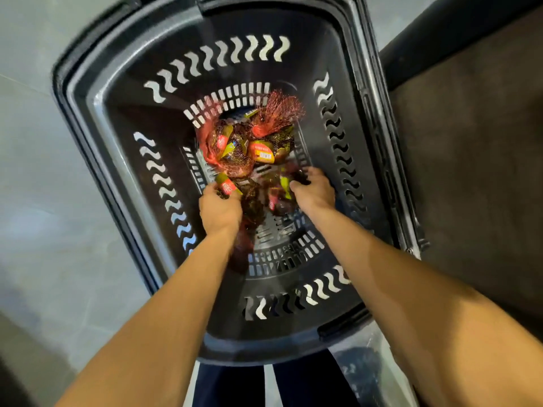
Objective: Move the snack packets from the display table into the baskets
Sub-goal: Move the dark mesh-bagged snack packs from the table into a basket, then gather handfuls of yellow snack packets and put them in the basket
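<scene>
I look straight down into a deep black plastic basket [123, 118] with wavy slots in its walls. On its bottom lie red net bags of snack packets [249, 142] in brown, green and orange wrappers. Both my arms reach down inside. My left hand [219, 210] grips one end of another net bag of packets [261, 198], which is blurred. My right hand [313, 190] holds the other end, fingers curled into it. This bag hangs just above the basket floor, in front of the bags lying there.
The basket stands on a pale grey tiled floor [38, 171]. A dark brown surface with a black edge [470, 142] runs along the basket's right side. My dark trouser legs [235, 386] show below the near rim.
</scene>
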